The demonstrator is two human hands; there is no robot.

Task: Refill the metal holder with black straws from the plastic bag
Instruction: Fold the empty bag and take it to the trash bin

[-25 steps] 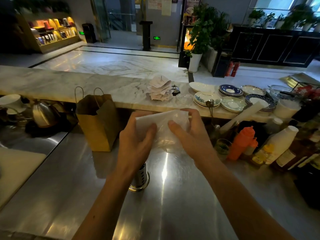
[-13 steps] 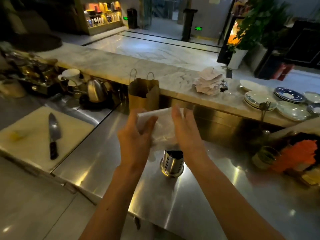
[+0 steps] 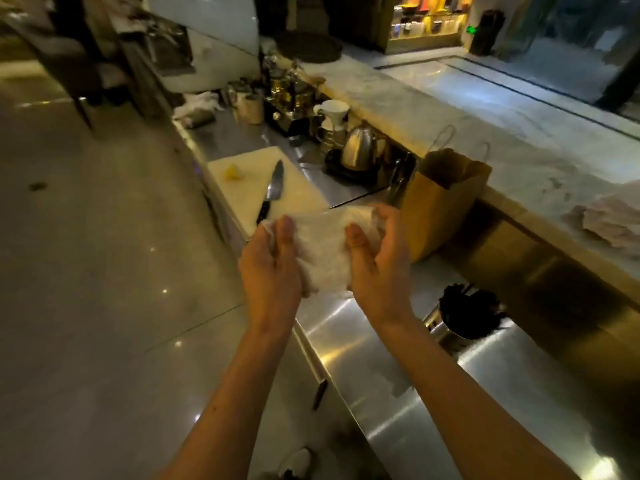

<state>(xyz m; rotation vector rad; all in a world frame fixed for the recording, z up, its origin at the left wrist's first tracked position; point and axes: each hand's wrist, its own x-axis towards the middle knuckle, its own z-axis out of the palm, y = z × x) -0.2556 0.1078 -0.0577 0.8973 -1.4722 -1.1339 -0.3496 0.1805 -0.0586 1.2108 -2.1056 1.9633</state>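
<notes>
I hold a crumpled clear plastic bag (image 3: 323,251) between both hands, above the left edge of the steel counter. My left hand (image 3: 273,268) grips its left end and my right hand (image 3: 379,261) grips its right end. The bag looks flat, and no straws show inside it. The metal holder (image 3: 441,329) stands on the steel counter to the right of my right wrist. A bunch of black straws (image 3: 467,310) fills it and sticks out of the top.
A brown paper bag (image 3: 443,199) stands just behind my right hand. A white cutting board (image 3: 301,192) with a knife (image 3: 272,190) lies further left, with a kettle (image 3: 358,145) behind it. The marble bar top (image 3: 502,126) runs along the right. Tiled floor (image 3: 104,271) lies to the left.
The view has swung left, away from the counter. The holder now lies to the right of my hands, with its straws in sight. Both hands still hold the bag, more crumpled.
</notes>
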